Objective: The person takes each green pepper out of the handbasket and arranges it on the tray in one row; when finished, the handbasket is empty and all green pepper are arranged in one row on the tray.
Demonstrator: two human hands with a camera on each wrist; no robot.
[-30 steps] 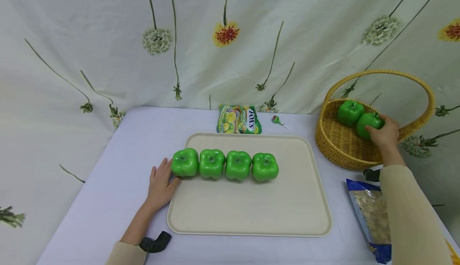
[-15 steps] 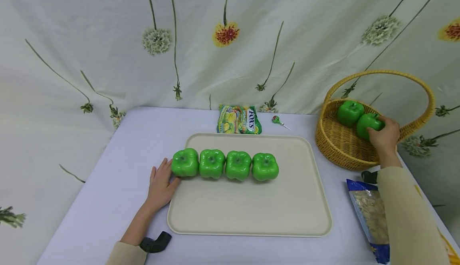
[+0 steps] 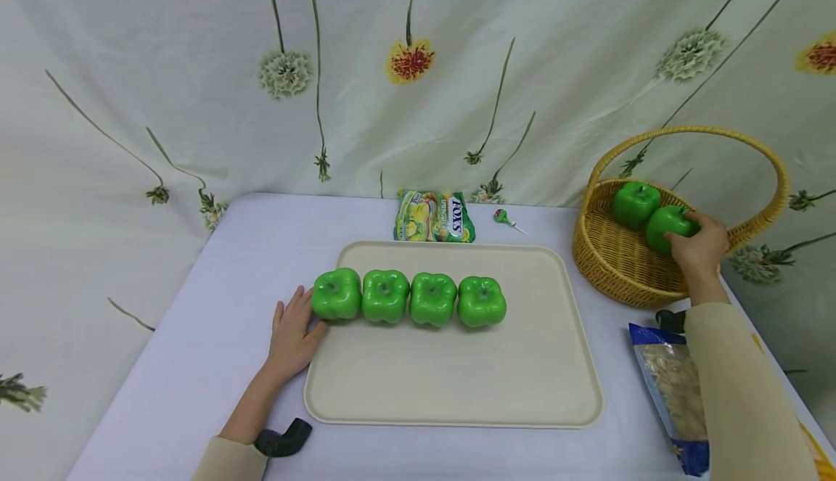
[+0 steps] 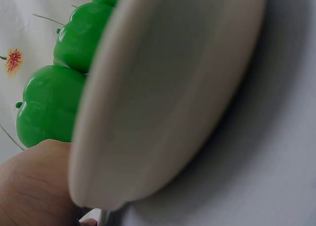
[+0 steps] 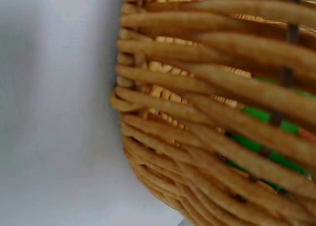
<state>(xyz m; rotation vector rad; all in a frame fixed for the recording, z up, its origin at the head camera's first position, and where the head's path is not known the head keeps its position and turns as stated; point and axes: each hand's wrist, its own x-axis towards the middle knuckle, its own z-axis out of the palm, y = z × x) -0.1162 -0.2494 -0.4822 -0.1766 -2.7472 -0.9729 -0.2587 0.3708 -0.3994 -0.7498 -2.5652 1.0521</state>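
Several glossy green bell peppers [image 3: 386,297] stand in a row on the beige tray [image 3: 451,387]. At the tray's left edge rests my left hand [image 3: 291,337], fingers spread beside the leftmost pepper [image 3: 336,294] and thumb at the rim. Far right, my right hand [image 3: 704,247] reaches into the wicker basket [image 3: 607,278] and holds a green bell pepper [image 3: 669,230] between thumb and fingers. A second pepper [image 3: 636,205] lies against it in the basket. In the right wrist view, the basket's woven wall [image 5: 197,88] covers the hand almost wholly; green shows through the gaps.
Behind the tray lie a green and yellow candy bag [image 3: 434,217] and a lollipop [image 3: 509,221]. A blue-ended clear packet [image 3: 673,387] lies right of the tray, partly under the right sleeve. The basket's tall handle [image 3: 692,130] arches over its opening.
The right forearm and sleeve have shifted slightly left, while the right hand keeps its hold on the pepper in the basket. The left hand and the peppers on the tray have stayed still.
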